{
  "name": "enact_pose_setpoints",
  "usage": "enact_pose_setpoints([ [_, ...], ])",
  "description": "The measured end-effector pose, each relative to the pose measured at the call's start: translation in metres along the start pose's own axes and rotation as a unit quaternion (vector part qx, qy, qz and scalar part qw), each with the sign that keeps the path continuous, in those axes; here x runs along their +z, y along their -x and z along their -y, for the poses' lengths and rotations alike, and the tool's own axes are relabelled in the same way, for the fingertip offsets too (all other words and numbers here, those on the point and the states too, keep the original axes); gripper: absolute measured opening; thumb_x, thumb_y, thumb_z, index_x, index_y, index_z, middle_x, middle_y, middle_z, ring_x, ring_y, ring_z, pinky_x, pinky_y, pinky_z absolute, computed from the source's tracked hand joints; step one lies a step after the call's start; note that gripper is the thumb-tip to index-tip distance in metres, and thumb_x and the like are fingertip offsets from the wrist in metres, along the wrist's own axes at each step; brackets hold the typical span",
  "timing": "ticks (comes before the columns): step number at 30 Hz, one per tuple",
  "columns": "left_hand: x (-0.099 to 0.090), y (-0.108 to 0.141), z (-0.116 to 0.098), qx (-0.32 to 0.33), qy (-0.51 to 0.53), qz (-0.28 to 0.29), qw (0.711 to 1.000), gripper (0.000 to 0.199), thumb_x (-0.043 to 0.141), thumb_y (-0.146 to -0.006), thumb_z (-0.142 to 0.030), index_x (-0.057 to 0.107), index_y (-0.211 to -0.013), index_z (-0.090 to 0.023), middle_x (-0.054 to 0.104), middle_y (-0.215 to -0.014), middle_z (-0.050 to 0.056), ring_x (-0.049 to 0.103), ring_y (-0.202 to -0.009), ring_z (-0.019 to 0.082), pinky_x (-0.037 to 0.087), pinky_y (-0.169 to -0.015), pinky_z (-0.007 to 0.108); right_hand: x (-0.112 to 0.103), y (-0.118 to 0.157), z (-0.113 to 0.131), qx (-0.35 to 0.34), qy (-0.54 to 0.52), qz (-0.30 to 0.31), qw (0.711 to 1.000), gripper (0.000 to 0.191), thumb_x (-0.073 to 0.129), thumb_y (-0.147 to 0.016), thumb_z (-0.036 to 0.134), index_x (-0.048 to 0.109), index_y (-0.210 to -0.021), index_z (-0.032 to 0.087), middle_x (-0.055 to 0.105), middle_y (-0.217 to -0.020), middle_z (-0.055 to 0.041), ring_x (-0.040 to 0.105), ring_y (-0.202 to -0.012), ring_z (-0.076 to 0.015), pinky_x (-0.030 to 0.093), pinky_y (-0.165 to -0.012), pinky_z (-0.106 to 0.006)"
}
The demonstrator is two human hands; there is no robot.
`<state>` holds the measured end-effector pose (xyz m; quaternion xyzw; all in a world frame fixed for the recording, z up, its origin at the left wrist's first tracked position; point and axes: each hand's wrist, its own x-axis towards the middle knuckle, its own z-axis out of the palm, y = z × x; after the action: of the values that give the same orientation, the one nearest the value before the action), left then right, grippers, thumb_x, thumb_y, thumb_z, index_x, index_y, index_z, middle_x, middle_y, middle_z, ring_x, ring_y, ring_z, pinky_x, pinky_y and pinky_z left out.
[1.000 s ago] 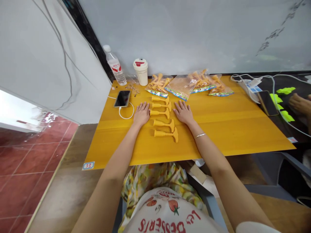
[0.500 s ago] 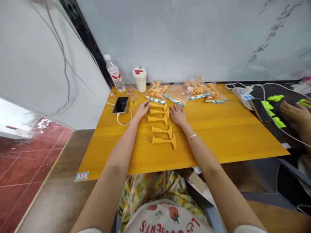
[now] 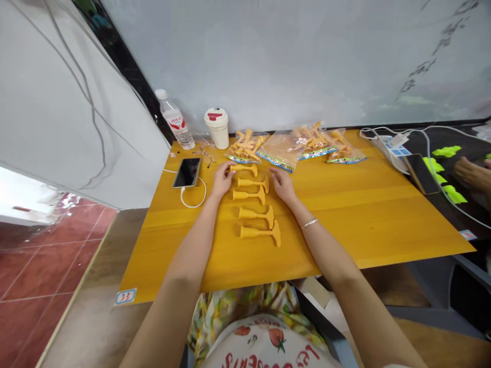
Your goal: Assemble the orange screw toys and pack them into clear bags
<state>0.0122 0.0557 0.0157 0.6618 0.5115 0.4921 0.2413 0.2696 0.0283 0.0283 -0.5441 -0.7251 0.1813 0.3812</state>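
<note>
Several yellow hammer-shaped plastic pieces lie in a column on the yellow table, heads to the right. My left hand [image 3: 223, 179] pinches the flared left end of the farthest hammer-shaped piece [image 3: 245, 168]. My right hand [image 3: 283, 184] rests open on the table to the right of the column, its fingertips near a flat clear zip bag [image 3: 282, 149], holding nothing. Nearer to me lie a second piece [image 3: 253, 183], a third piece [image 3: 249, 195] and two more, the nearest piece [image 3: 261, 232] among them.
Filled bags of yellow pieces [image 3: 247, 145] lie along the whiteboard. A phone [image 3: 187, 172] on a cable, a lidded cup [image 3: 217, 129] and a water bottle [image 3: 176, 122] stand at left. Right: a power strip [image 3: 397, 148], another phone [image 3: 421, 173], bright green pieces [image 3: 433, 164] and a co-worker's hand [image 3: 471, 174].
My left hand has gripped the farthest piece and drawn it slightly left and away from the others. My right hand has stayed nearly in place. The view has shifted a little.
</note>
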Motion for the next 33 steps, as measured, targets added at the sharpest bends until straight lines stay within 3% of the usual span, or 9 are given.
enact_pose_setpoints([
  [5,-0.006,0.011,-0.02,0.044,0.105,-0.074,0.991,0.028,0.061,-0.089,-0.033,0.061,-0.112,-0.018,0.064,-0.121,0.011,0.061,-0.108,0.02,0.049,-0.093,0.031,-0.005,0.007,0.019,0.007,-0.164,-0.061,0.985,0.051,0.046,-0.095,0.056,0.064,-0.126,0.02,0.069,-0.127,-0.0145,0.063,-0.119,-0.0264,0.048,-0.103,-0.044],
  [10,0.0,0.034,-0.056,0.106,0.108,-0.002,0.988,0.032,0.059,-0.093,-0.045,0.063,-0.115,-0.021,0.065,-0.119,0.01,0.061,-0.106,0.019,0.049,-0.091,0.03,-0.015,0.013,0.037,0.098,-0.334,0.025,0.937,0.068,0.06,-0.083,0.068,0.056,-0.134,0.024,0.074,-0.107,-0.0078,0.068,-0.088,-0.0215,0.056,-0.08,-0.036],
  [12,0.001,0.042,-0.063,0.101,0.1,0.019,0.99,0.035,0.058,-0.093,-0.047,0.063,-0.117,-0.021,0.065,-0.114,0.009,0.062,-0.095,0.017,0.049,-0.086,0.029,-0.018,0.014,0.04,0.117,-0.378,0.062,0.916,0.072,0.068,-0.077,0.068,0.054,-0.133,0.025,0.074,-0.091,-0.0038,0.066,-0.073,-0.0189,0.055,-0.072,-0.034],
  [15,-0.002,0.047,-0.068,0.069,0.106,0.035,0.991,0.039,0.056,-0.095,-0.05,0.061,-0.121,-0.021,0.063,-0.098,0.005,0.059,-0.08,0.014,0.048,-0.077,0.027,-0.019,0.015,0.042,0.104,-0.396,0.092,0.908,0.07,0.073,-0.073,0.066,0.053,-0.127,0.025,0.071,-0.079,-0.0003,0.064,-0.069,-0.0181,0.053,-0.07,-0.032],
  [19,-0.008,0.047,-0.074,0.004,0.109,0.039,0.993,0.038,0.048,-0.097,-0.052,0.058,-0.115,-0.02,0.051,-0.078,-0.001,0.05,-0.066,0.012,0.043,-0.067,0.025,-0.02,0.02,0.045,0.019,-0.29,0.076,0.954,0.054,0.067,-0.084,0.059,0.052,-0.123,0.025,0.068,-0.079,0.0002,0.064,-0.071,-0.0187,0.051,-0.068,-0.031],
  [23,-0.011,0.045,-0.084,-0.044,0.06,-0.006,0.997,0.03,0.046,-0.098,-0.046,0.055,-0.089,-0.019,0.048,-0.073,-0.002,0.044,-0.065,0.012,0.038,-0.065,0.025,-0.022,0.024,0.049,-0.133,-0.072,0.023,0.988,0.023,0.058,-0.096,0.04,0.06,-0.11,0.022,0.073,-0.099,-0.0062,0.067,-0.086,-0.0209,0.05,-0.079,-0.034],
  [25,-0.013,0.043,-0.088,-0.076,0.027,-0.026,0.996,0.032,0.045,-0.098,-0.042,0.049,-0.075,-0.02,0.042,-0.066,-0.003,0.041,-0.063,0.013,0.034,-0.063,0.026,-0.023,0.025,0.049,-0.211,0.047,0.015,0.976,0.012,0.054,-0.098,0.027,0.064,-0.1,0.022,0.075,-0.106,-0.0072,0.067,-0.096,-0.0215,0.048,-0.083,-0.035],
  [27,-0.015,0.042,-0.093,-0.112,-0.007,-0.029,0.993,0.038,0.044,-0.097,-0.04,0.042,-0.065,-0.021,0.037,-0.06,-0.003,0.037,-0.061,0.013,0.03,-0.061,0.027,-0.025,0.025,0.049,-0.28,0.133,0.008,0.951,0.018,0.051,-0.098,0.016,0.068,-0.097,0.023,0.077,-0.107,-0.005,0.066,-0.101,-0.0199,0.045,-0.085,-0.034],
  [33,-0.021,0.038,-0.103,-0.199,-0.077,0.014,0.977,0.049,0.043,-0.098,-0.042,0.035,-0.053,-0.022,0.037,-0.052,-0.002,0.037,-0.057,0.014,0.028,-0.06,0.029,-0.034,0.026,0.048,-0.394,0.221,-0.057,0.891,0.022,0.055,-0.099,0.015,0.071,-0.096,0.03,0.075,-0.119,0.0044,0.062,-0.111,-0.0162,0.04,-0.09,-0.034],
])
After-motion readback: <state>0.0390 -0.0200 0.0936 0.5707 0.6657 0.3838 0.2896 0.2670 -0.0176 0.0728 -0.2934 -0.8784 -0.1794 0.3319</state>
